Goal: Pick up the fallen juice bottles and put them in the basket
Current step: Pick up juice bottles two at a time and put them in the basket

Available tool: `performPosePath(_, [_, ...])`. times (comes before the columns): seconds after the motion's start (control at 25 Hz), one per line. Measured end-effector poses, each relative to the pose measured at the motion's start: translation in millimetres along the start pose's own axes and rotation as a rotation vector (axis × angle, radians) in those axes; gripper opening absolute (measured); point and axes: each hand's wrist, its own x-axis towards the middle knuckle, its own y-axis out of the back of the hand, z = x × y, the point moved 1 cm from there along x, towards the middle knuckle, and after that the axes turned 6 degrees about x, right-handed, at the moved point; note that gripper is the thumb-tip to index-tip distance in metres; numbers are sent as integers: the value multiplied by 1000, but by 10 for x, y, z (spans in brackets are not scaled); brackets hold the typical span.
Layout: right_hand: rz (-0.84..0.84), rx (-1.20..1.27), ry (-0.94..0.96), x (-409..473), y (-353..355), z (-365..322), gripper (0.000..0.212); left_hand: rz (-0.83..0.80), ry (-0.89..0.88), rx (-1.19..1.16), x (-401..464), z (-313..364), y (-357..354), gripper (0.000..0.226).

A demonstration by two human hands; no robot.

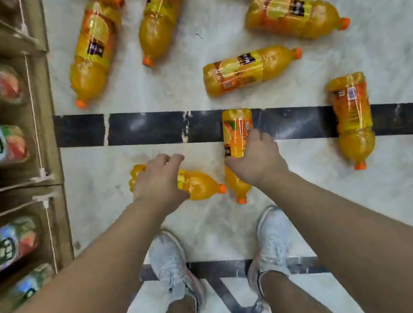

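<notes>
1. Two orange juice bottles lie on the pale marble floor (379,4) just ahead of the person's white shoes (170,266).
2. Left-hand bottle (199,183): on its side, cap pointing right. The left hand (159,182) rests over its body, fingers (173,159) curled loosely; a firm grasp cannot be confirmed.
3. Right-hand bottle (237,132): cap toward the shoes, base on the black floor stripe (157,127). The right hand (257,158) grasps it, fingers wrapped round the label.
4. Seven more bottles lie scattered beyond.
5. Shelving (7,151) with other bottles stands at left.
</notes>
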Motion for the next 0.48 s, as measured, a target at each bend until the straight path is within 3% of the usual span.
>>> performPosePath(0.2, [99,36,-141,459,-698,253,105,-130,-80,256,530,-299,-581,110])
performPosePath(0.36, [180,-39,-113,783,-1079,385,117,-173,-226,449,819,-434,-947,110])
performPosePath(0.48, [284,-29,-134,918,-1280,444,121,-143,-229,484,915,-485,-1153,105])
